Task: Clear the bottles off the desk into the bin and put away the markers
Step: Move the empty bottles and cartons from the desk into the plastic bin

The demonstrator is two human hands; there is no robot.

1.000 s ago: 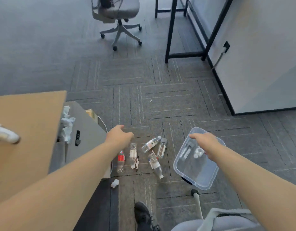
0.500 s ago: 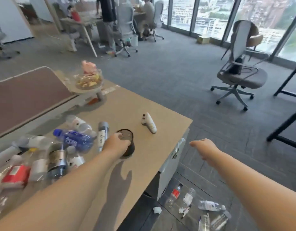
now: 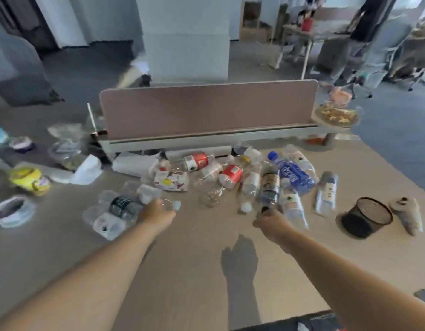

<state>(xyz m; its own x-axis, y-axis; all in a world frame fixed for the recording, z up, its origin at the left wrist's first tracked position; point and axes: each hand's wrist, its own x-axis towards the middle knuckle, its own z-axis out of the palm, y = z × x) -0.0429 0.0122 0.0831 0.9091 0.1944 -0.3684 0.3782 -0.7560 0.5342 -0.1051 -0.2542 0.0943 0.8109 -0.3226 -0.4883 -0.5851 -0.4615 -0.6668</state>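
Bottles crowd before the divider — left hand grips a clear bottle. Right hand meets the dark bottle — grip unclear.

The scene is softly lit; everything is smeared by motion blur; 1 shadow is cast on the desk.

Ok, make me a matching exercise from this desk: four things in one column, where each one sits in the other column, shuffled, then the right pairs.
Things
1. black mesh pen cup
2. blue-labelled bottle
3. snack dish
4. yellow packet

Places
A. far left of the desk
B. at the right end of the divider panel
C. in the bottle heap, beyond the right hand
D. between the bottle heap and the white gadget

Pairs: 1-D, 2-C, 3-B, 4-A
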